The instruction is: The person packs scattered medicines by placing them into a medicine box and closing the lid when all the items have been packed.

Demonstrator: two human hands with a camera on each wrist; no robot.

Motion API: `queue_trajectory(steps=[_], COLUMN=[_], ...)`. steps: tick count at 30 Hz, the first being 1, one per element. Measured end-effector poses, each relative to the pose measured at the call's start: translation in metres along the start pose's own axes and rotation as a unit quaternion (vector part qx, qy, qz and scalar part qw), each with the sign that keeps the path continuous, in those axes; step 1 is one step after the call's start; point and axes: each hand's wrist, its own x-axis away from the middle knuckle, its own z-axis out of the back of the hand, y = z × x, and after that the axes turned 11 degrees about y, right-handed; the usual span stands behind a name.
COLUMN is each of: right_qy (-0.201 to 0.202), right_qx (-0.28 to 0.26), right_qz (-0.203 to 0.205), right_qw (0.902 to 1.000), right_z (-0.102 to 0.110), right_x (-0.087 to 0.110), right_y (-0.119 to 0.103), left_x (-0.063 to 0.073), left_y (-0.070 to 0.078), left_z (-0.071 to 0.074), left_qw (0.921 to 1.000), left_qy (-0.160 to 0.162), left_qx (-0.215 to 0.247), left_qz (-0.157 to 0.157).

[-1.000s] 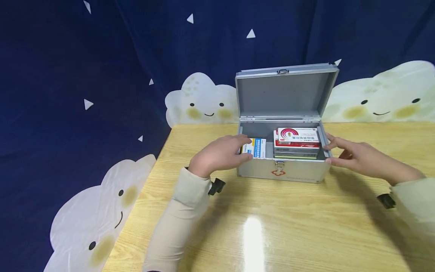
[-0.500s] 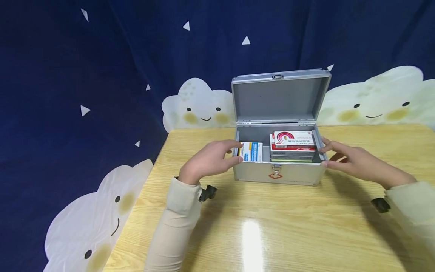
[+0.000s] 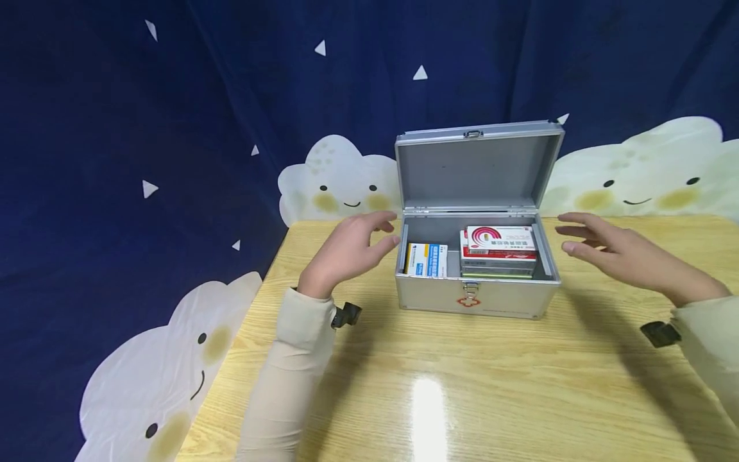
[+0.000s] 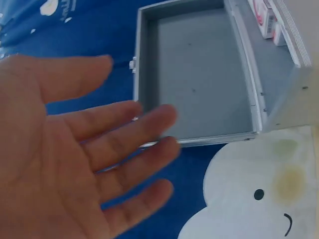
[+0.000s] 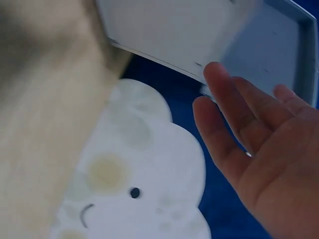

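A silver first-aid case [image 3: 433, 296] with a red cross stands on the table, its lid [image 3: 479, 173] raised at the back. Inside at the left lies a yellow, white and blue medicine box [image 3: 427, 260]. Stacked at the right are several more medicine boxes, a white one with a red swirl [image 3: 501, 238] on top. Just left of the case my left hand [image 3: 349, 250] hovers with relaxed, spread fingers [image 4: 124, 139]. Off the right side is my right hand [image 3: 614, 253], its fingers [image 5: 249, 107] loosely extended. Both palms hold nothing.
The wooden table [image 3: 496, 372] extends in front and to both sides of the case. Behind it hangs a dark blue curtain [image 3: 340, 83] with white triangles and smiling clouds [image 3: 346, 176]. A small black device [image 3: 346, 315] sits at the left cuff.
My left hand has drawn back from the medicine box and the case's left rim. My right hand has let go of the right rim and moved outward. Case and boxes stay put.
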Motion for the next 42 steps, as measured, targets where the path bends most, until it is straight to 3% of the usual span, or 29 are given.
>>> queue_trajectory(steps=[7, 13, 16, 21, 26, 33, 38, 42], right_qy=[0.032, 0.072, 0.101, 0.16, 0.188, 0.166, 0.181, 0.19], right_qx=[0.026, 0.049, 0.031, -0.014, -0.062, -0.109, -0.11, -0.112], right_qz=[-0.012, -0.045, -0.066, -0.108, -0.125, -0.138, -0.148, -0.143], right_qw=[0.9991, 0.9952, 0.9922, 0.9811, 0.9723, 0.9703, 0.966, 0.965], right_z=[0.03, 0.045, 0.05, 0.051, 0.047, 0.036, 0.039, 0.043], right_x=[-0.021, -0.04, -0.049, -0.064, -0.076, -0.077, -0.082, -0.087], right_y=[-0.022, -0.029, -0.027, -0.026, -0.033, -0.037, -0.044, -0.049], left_x=[-0.036, -0.063, -0.076, -0.092, -0.097, -0.099, -0.104, -0.106], left_y=[-0.007, -0.004, -0.002, 0.0, -0.004, -0.006, -0.006, -0.011], left_z=[0.011, 0.007, 0.001, -0.007, -0.018, -0.039, -0.035, -0.03], left_qw=[0.9993, 0.9957, 0.9926, 0.9868, 0.9813, 0.98, 0.9784, 0.9799], left_qy=[0.035, 0.055, 0.063, 0.111, 0.149, 0.151, 0.162, 0.147], left_qx=[-0.001, 0.041, 0.069, 0.071, 0.062, 0.075, 0.091, 0.101], left_qz=[0.013, 0.062, 0.078, 0.094, 0.105, 0.106, 0.092, 0.089])
